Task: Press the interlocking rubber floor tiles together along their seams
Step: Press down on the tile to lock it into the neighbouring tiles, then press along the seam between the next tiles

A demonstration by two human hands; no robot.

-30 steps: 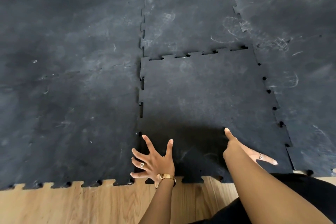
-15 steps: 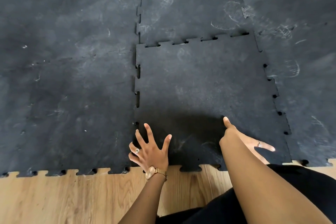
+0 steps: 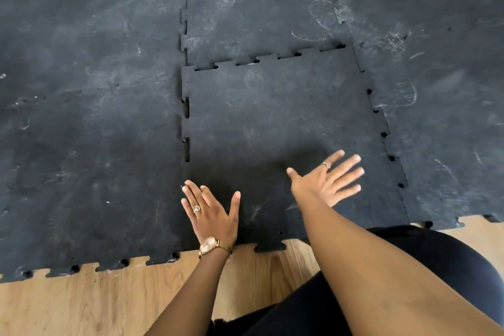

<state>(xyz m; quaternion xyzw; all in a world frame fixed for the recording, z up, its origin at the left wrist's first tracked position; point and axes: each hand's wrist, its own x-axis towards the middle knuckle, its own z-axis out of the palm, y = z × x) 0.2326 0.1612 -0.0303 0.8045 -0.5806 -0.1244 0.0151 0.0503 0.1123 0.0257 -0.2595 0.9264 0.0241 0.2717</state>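
A black rubber tile (image 3: 278, 117) lies in the middle of a floor of like tiles, its toothed edges only partly seated. Gaps show along its left seam (image 3: 186, 123), its far seam (image 3: 261, 61) and its right seam (image 3: 384, 133). My left hand (image 3: 210, 213) lies flat with fingers spread on the tile's near left corner, by the left seam. My right hand (image 3: 330, 180) is open, fingers spread and slightly blurred, over the tile's near right part. Neither hand holds anything.
Neighbouring black tiles (image 3: 90, 123) spread left, far and right (image 3: 447, 106), marked with pale scuffs. Bare wooden floor (image 3: 90, 305) runs along the toothed near edge. My dark-clothed knee (image 3: 425, 251) sits at the lower right, beside the tile's near right corner.
My right hand has lifted from pressing with its palm edge and swung right, fingers now spread. My left hand stays at the near left corner. The view has shifted slightly.
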